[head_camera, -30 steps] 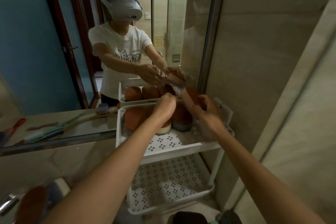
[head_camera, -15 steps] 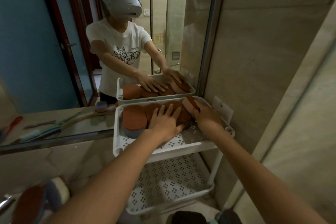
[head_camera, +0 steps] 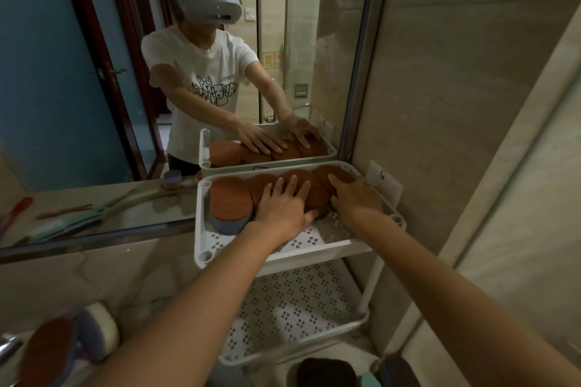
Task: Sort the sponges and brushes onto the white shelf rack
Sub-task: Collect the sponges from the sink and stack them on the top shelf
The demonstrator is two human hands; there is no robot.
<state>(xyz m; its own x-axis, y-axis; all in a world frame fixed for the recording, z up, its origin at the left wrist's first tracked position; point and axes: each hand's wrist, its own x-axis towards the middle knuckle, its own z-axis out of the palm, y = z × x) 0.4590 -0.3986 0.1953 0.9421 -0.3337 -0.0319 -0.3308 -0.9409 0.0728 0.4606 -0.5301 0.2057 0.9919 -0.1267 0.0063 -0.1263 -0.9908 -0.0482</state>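
Where the counter runs out at the lower left, a loose sponge [head_camera: 66, 344] lies on its side, brown face toward the camera with blue and white layers behind it. Above it the mirror [head_camera: 63, 88] reflects the person, whose white T-shirt carries line-drawn dogs and a short line of print too small to read. Further right in the reflection a yellow sticker [head_camera: 268, 59] shows one dark character, not legible with any certainty. Long-handled brushes appear in the mirror too, lying roughly left to right. Right of the mirror's lower edge stands the white shelf rack [head_camera: 201, 229], its perforated top tray against the glass and a lower tray [head_camera: 298, 308] beneath. A row of round sponges [head_camera: 229, 198] lies along the back of the top tray; its long axis runs left to right, and the brown faces tilt up and overlap like shingles. The leftmost shows a blue layer under its brown one. The left hand [head_camera: 283, 207] lies flat on the middle of the row, fingers straight and spread, gripping nothing — it only presses. The right hand [head_camera: 356, 201] rests just beside it on the rightmost sponge [head_camera: 338, 171], fingers extended over the brown face and not closed around it. On the tiled wall beyond sits a white wall plate [head_camera: 385, 181].
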